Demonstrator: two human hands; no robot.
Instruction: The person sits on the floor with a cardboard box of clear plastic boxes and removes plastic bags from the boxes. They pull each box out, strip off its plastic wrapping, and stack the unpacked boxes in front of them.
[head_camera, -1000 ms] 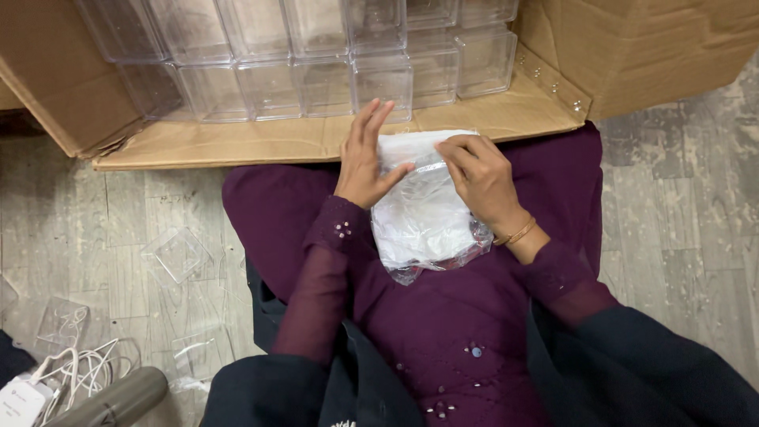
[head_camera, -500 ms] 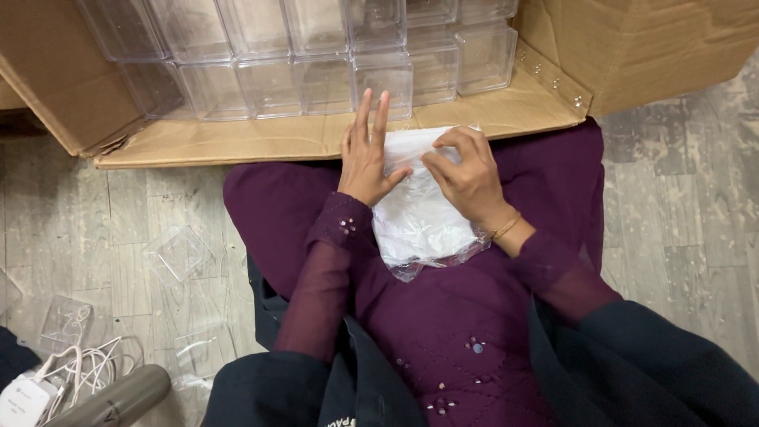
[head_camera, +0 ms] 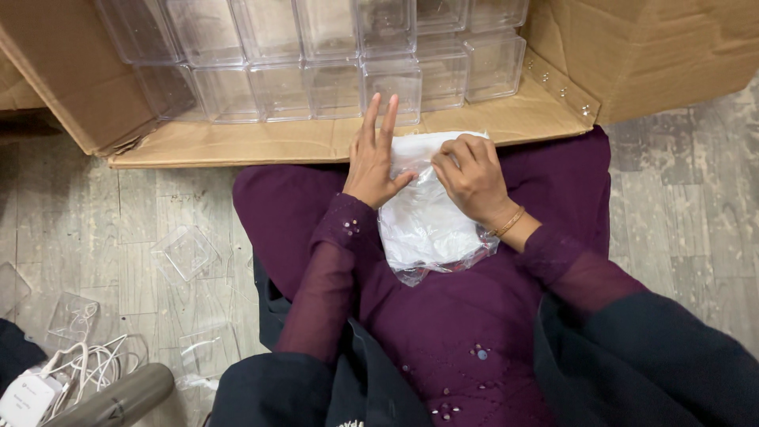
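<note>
Both hands work the top of a clear plastic bag (head_camera: 431, 225) on the lap.
Left hand (head_camera: 373, 162), at nine o'clock, braces with fingers straight; right hand (head_camera: 468, 178) pinches the edge; next, it likely needs pulling open.

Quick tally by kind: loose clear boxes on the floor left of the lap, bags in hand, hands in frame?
Loose clear boxes on the floor: 3
Clear plastic bag of white items on the lap: 1
Hands on the bag: 2, left hand, right hand
Total: 6
</note>
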